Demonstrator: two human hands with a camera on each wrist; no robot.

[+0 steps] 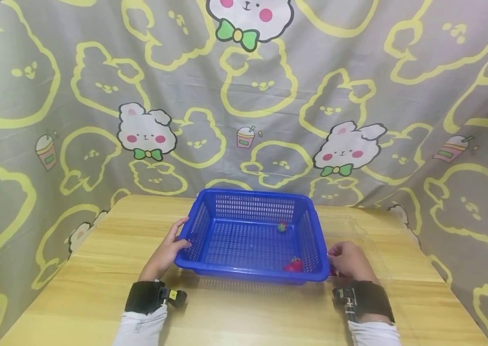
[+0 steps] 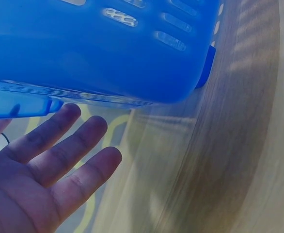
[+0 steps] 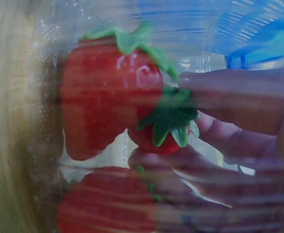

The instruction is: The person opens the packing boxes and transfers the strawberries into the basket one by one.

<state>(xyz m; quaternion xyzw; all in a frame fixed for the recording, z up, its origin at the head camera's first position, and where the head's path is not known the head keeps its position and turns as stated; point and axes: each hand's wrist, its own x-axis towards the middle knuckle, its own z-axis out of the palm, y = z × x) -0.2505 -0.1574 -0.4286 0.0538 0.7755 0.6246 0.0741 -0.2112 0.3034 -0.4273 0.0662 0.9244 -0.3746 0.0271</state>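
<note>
A blue plastic basket (image 1: pixel 250 275) with slotted walls stands on the table. My left hand (image 1: pixel 168 250) is at its left side, thumb over the rim; in the left wrist view several fingers (image 2: pixel 86 182) are straight and spread beside the outer wall. Inside the basket lie a strawberry (image 1: pixel 282 228) toward the back and red strawberries (image 1: pixel 294 265) in the front right corner. Right of the basket, my right hand (image 1: pixel 349 262) pinches a strawberry (image 3: pixel 168 121) by its leafy end, seen through clear plastic. A larger strawberry (image 3: pixel 110 92) and another (image 3: pixel 108 201) are close by.
A transparent plastic box (image 1: pixel 356 226), its edges hard to make out, stands against the basket's right side. The wooden table (image 1: pixel 244 317) extends around both. A grey patterned curtain (image 1: pixel 201 91) hangs behind and at the sides.
</note>
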